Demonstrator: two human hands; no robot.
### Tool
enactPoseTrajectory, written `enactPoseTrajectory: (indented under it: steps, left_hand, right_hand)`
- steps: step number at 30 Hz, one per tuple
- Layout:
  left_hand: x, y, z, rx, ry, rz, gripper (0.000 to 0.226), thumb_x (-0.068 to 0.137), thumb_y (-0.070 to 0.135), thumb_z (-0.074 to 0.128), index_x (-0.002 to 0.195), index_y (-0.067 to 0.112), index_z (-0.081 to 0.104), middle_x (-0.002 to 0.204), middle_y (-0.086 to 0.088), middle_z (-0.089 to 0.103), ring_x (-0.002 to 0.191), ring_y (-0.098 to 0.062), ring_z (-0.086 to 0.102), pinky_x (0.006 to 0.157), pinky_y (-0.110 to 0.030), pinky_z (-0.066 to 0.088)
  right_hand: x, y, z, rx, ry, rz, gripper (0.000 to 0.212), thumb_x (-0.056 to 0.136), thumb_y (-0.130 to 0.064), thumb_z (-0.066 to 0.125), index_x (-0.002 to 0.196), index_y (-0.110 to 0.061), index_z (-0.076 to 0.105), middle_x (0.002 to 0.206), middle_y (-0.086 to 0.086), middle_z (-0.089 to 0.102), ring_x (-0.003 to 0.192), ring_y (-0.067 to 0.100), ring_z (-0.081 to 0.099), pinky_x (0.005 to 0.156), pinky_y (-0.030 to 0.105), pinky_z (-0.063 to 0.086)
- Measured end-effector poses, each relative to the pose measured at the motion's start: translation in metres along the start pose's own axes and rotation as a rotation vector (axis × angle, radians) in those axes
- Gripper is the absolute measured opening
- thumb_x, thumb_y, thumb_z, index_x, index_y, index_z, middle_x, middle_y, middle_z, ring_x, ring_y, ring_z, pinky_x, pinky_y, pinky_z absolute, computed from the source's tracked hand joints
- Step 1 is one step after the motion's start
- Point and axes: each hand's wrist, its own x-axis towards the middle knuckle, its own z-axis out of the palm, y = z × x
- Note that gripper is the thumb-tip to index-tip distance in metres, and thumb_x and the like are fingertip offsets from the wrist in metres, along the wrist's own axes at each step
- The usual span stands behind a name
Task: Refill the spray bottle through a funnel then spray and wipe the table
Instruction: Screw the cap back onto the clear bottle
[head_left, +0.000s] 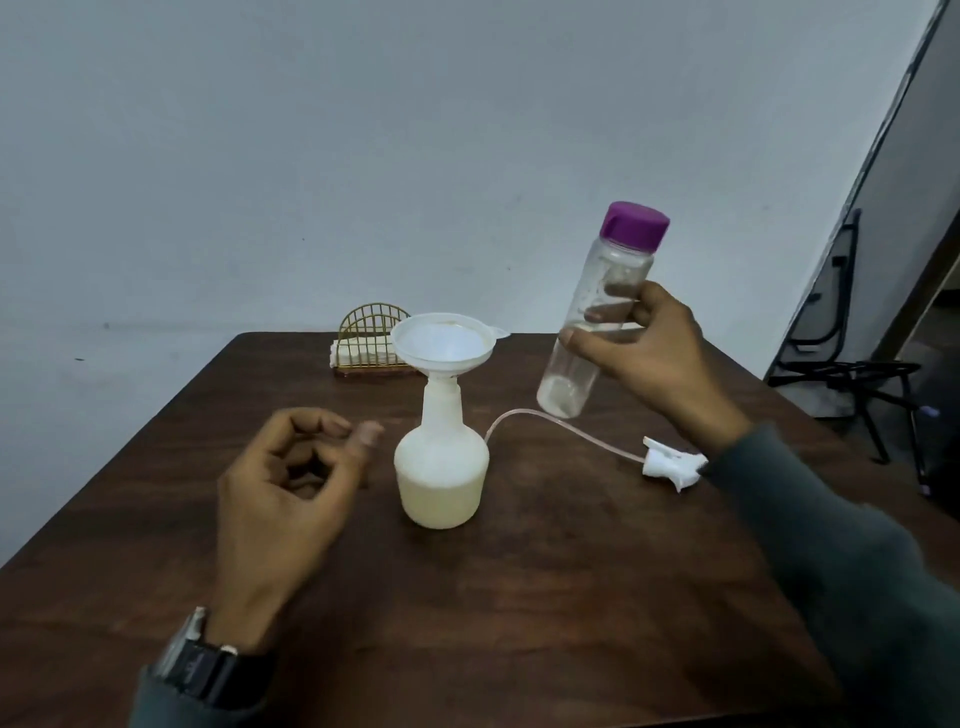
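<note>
Two bottles: spray bottle (440, 467) part-full, clear bottle (621, 260) near-empty.

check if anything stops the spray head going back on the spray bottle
Yes: the funnel sits in the spray bottle's neck. The spray head lies on the table beside it, nothing else between.

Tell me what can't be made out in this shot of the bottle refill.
Head view:
- Spray head: its right end is behind the right sleeve.
- Clear bottle: middle covered by the right hand, so any liquid level is unclear.
- Napkin holder: right side behind the funnel.
- Left hand: fingertips motion-blurred.
</note>
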Motion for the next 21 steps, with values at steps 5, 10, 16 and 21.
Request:
enactPoseTrajectory:
  steps: [5, 10, 16, 21]
  left_hand:
    - [0.059, -0.028, 0.010, -0.010, 0.023, -0.103, 0.018, 0.094, 0.036, 0.074, 0.105, 0.024, 0.068, 0.087, 0.000, 0.079, 0.085, -0.017, 0.077, 0.084, -0.047, 0.064]
    - [0.092, -0.052, 0.033, 0.123, -0.063, -0.144, 0.018, 0.091, 0.025, 0.079, 0.105, 0.025, 0.067, 0.085, 0.013, 0.078, 0.082, -0.012, 0.076, 0.081, -0.048, 0.065]
    - [0.092, -0.076, 0.048, 0.153, -0.113, -0.153, 0.024, 0.088, 0.026, 0.082, 0.106, 0.029, 0.066, 0.089, 0.025, 0.074, 0.081, 0.002, 0.071, 0.076, -0.025, 0.060]
    - [0.095, -0.087, 0.052, 0.180, -0.171, -0.118, 0.030, 0.086, 0.021, 0.084, 0.109, 0.027, 0.067, 0.088, 0.021, 0.076, 0.081, -0.001, 0.073, 0.073, -0.020, 0.060]
  right_hand:
    - [0.086, 0.029, 0.038, -0.118, 0.019, 0.021, 0.074, 0.080, -0.038, 0.088, 0.142, -0.016, 0.053, 0.118, -0.001, 0.068, 0.097, 0.011, 0.066, 0.085, 0.028, 0.053]
    - [0.149, 0.056, 0.081, -0.095, 0.012, 0.074, 0.076, 0.081, -0.036, 0.088, 0.142, -0.012, 0.050, 0.126, 0.006, 0.066, 0.107, 0.020, 0.067, 0.097, 0.037, 0.056]
    - [0.191, 0.080, 0.128, -0.165, -0.025, 0.077, 0.080, 0.083, -0.035, 0.085, 0.148, -0.011, 0.043, 0.136, 0.012, 0.063, 0.120, 0.028, 0.064, 0.106, 0.043, 0.052]
    - [0.213, 0.090, 0.147, -0.245, -0.061, 0.069, 0.079, 0.086, -0.031, 0.083, 0.148, -0.008, 0.041, 0.138, 0.015, 0.061, 0.125, 0.035, 0.062, 0.102, 0.041, 0.049]
